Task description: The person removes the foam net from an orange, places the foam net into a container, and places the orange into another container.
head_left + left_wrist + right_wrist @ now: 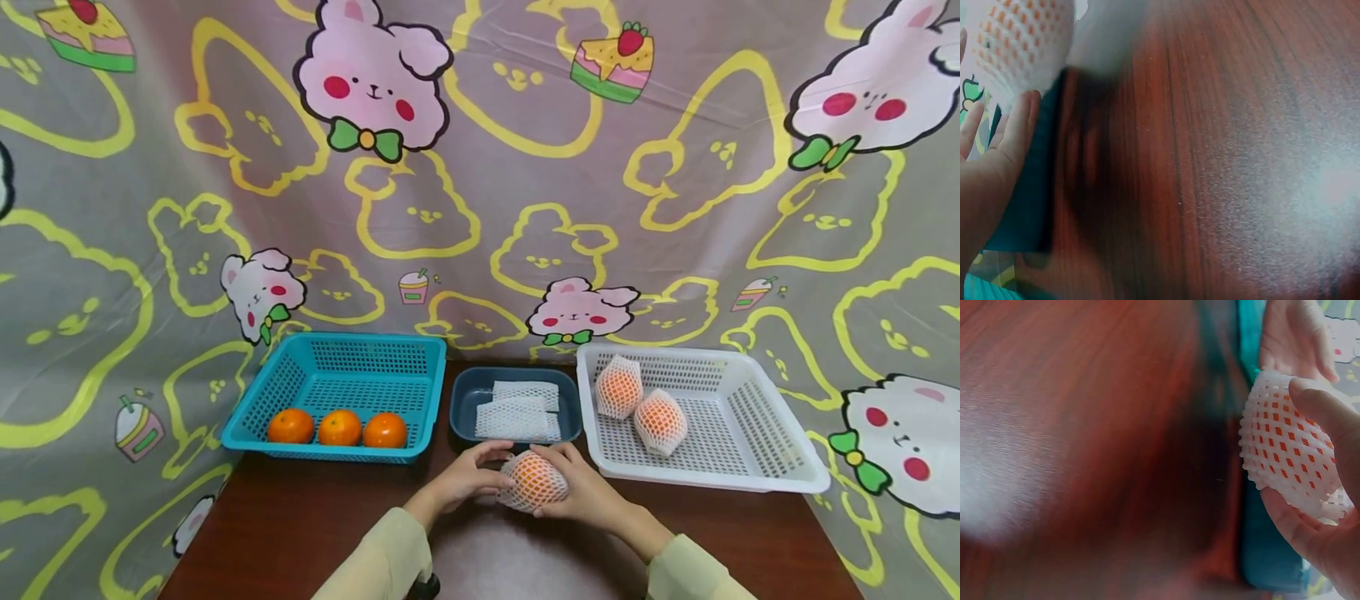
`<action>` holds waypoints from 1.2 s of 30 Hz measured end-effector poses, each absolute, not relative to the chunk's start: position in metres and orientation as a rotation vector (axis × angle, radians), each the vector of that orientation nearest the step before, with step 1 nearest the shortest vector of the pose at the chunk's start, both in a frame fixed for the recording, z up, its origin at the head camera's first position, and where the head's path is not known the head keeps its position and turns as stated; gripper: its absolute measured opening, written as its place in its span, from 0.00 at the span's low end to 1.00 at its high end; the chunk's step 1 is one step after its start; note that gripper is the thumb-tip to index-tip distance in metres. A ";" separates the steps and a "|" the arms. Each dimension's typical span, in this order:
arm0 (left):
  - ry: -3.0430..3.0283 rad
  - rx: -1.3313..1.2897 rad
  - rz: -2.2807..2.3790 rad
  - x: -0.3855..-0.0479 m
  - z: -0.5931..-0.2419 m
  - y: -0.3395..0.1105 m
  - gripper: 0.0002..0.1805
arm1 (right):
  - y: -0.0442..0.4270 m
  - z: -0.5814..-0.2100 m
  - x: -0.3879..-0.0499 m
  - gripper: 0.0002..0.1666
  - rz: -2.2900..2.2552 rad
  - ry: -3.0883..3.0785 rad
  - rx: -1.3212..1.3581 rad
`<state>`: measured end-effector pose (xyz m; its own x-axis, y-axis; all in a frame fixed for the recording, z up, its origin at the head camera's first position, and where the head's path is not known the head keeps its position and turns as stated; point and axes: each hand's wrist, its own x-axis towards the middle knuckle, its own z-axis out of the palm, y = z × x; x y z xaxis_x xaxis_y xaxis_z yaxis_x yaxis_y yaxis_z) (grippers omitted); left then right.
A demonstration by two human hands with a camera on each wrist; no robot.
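Observation:
An orange in a white foam net sleeve (pixel 534 481) is held above the table, just in front of the small dark blue tray. My right hand (pixel 583 493) grips it from the right, thumb on one side and fingers on the other, as the right wrist view also shows for the netted orange (pixel 1291 440). On the left side, my left hand (pixel 467 477) has its fingers spread and extended beside the sleeve. In the left wrist view, the left fingertips (pixel 1025 103) are at the sleeve's end; whether they press on it is unclear.
A teal basket (pixel 330 454) at left holds three bare oranges (pixel 340 429). Flat foam nets (pixel 517 418) lie in the dark blue tray (pixel 459 408). The white basket (pixel 705 477) at right contains two netted oranges (pixel 660 421). A patterned curtain (pixel 480 183) hangs behind the brown table (pixel 247 533).

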<state>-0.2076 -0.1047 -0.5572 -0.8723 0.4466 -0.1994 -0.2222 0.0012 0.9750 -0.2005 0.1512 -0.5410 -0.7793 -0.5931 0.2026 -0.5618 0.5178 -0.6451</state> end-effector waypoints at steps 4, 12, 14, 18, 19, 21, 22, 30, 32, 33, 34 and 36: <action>1.844 0.227 1.882 -0.207 -0.560 -0.106 0.35 | 0.146 -0.553 -0.199 0.55 -1.117 2.667 -1.046; 1.843 0.278 1.884 -0.205 -0.569 -0.105 0.32 | 0.141 -0.564 -0.196 0.57 -1.140 2.635 -1.007; 1.833 0.283 1.896 -0.204 -0.571 -0.106 0.31 | 0.141 -0.566 -0.196 0.58 -1.145 2.629 -1.004; 1.844 0.257 1.897 -0.203 -0.574 -0.107 0.30 | 0.145 -0.568 -0.196 0.59 -1.186 2.631 -1.009; 1.854 0.243 1.893 -0.203 -0.575 -0.107 0.30 | 0.146 -0.568 -0.197 0.59 -1.196 2.631 -1.015; 1.876 0.219 1.884 -0.203 -0.575 -0.107 0.30 | 0.148 -0.570 -0.197 0.59 -1.215 2.624 -1.020; 1.880 0.204 1.884 -0.202 -0.575 -0.108 0.29 | 0.149 -0.571 -0.197 0.58 -1.223 2.618 -1.019; 1.907 0.178 1.905 -0.202 -0.574 -0.106 0.30 | 0.150 -0.575 -0.200 0.52 -1.305 2.592 -0.942; 1.893 0.166 1.915 -0.202 -0.575 -0.107 0.30 | 0.149 -0.574 -0.200 0.52 -1.350 2.555 -0.920; 1.879 0.158 1.922 -0.202 -0.575 -0.107 0.29 | 0.148 -0.573 -0.200 0.52 -1.372 2.531 -0.904; 1.869 0.152 1.924 -0.202 -0.576 -0.108 0.29 | 0.149 -0.573 -0.200 0.53 -1.390 2.510 -0.886; 1.849 0.152 1.927 -0.202 -0.577 -0.108 0.29 | 0.149 -0.571 -0.200 0.53 -1.397 2.508 -0.852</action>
<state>-0.2021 -0.1081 -0.5765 -0.8869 0.3984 -0.2338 -0.2499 0.0118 0.9682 -0.2002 0.1490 -0.5711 -0.8282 -0.5423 0.1414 -0.4057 0.4061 -0.8189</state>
